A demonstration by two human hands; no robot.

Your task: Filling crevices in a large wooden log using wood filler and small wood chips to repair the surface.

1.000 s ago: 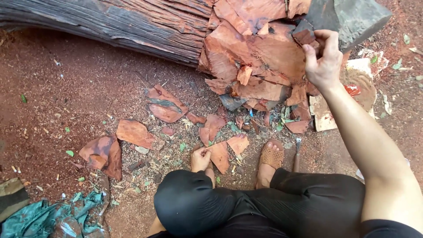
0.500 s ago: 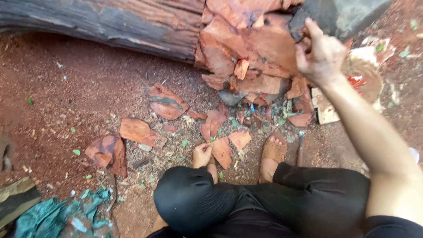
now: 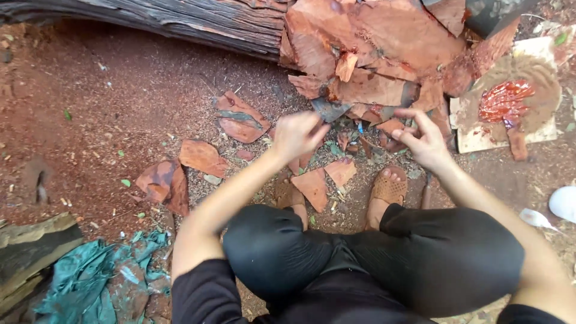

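Left hand (image 3: 297, 133), centre of frame: fingers curled closed, pinching the near corner of a grey-brown bark piece (image 3: 331, 110) that juts toward upper centre. Forearm runs down-left to a black sleeve at the lower edge.

Right hand (image 3: 423, 139), right of centre: fingers bent and partly spread around a small reddish bark chip (image 3: 393, 127); the chip sits against the fingertips, but whether it is truly gripped cannot be told. Forearm runs down-right to the lower right corner.

The two hands are near each other, just above the sandalled feet (image 3: 389, 189), over ground strewn with flat red bark shards (image 3: 203, 157). A heap of larger bark slabs (image 3: 372, 45) fills the upper centre, leaning on a dark log (image 3: 180, 21) that crosses the upper left. A pale board (image 3: 480, 139) with a shiny red lump (image 3: 504, 101) lies at upper right. Crumpled teal cloth (image 3: 84, 282) sits lower left. Black-clad knees fill the lower centre.

Change from half a second ago: the right hand was raised high at upper right, on the heap beside a grey block; it has now dropped to the ground pieces. The left hand was out of sight; it has now come forward to the centre. View has shifted slightly toward the heap.
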